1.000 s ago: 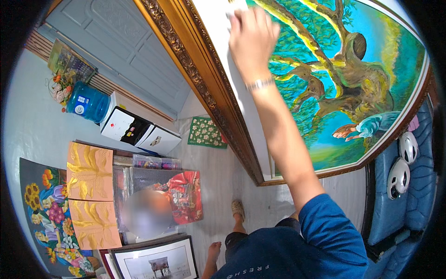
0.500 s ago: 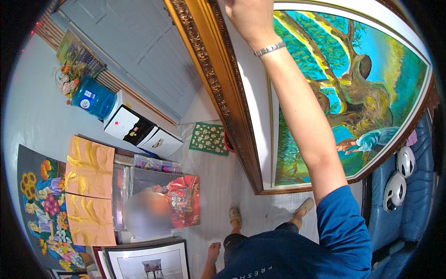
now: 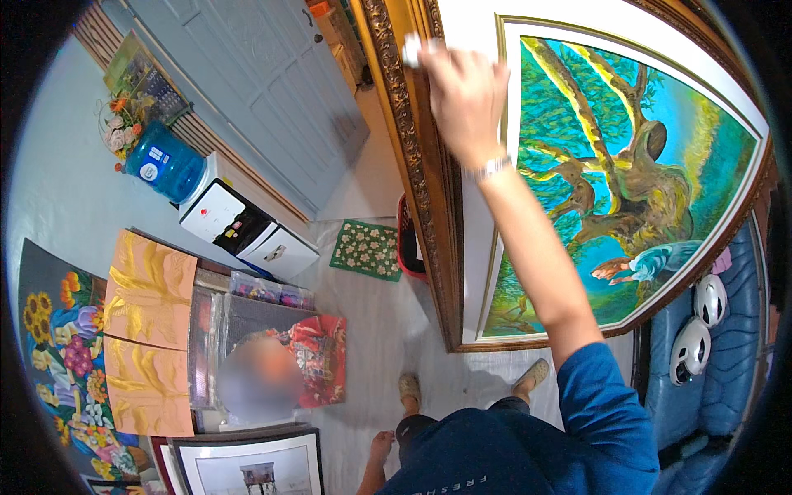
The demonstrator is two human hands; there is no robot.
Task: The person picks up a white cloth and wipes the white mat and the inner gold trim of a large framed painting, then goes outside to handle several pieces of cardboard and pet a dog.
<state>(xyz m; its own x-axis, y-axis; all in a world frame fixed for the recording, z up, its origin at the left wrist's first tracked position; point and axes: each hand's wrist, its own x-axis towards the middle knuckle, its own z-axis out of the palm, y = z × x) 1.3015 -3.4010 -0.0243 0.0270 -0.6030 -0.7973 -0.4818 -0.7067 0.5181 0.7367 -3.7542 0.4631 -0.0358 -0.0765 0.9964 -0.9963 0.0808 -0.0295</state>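
Observation:
My right hand point(image 3: 466, 103), a silver bracelet watch on its wrist, is raised at the left side of a large framed painting point(image 3: 594, 165). Its fingers are closed on a small white piece point(image 3: 411, 51) that looks like cloth or tissue, up against the ornate gold-brown frame point(image 3: 404, 124). The painting shows a thick twisted tree and a figure in pale blue, with a broad white border. My left hand point(image 3: 382, 445) hangs low by my side, loosely curled, apart from the painting.
On the left stand a water dispenser point(image 3: 231, 219) with a blue bottle, a grey door point(image 3: 256, 91), leaning pictures point(image 3: 148, 330) and a framed tower picture point(image 3: 256, 462). A green floral mat point(image 3: 367, 249) and red basket point(image 3: 406, 239) lie ahead. Two white helmets point(image 3: 690, 351) sit on a blue sofa point(image 3: 734, 330).
My right hand has come down from the top edge along the frame, and the white piece in its fingers now shows. The left hand stays low at my side.

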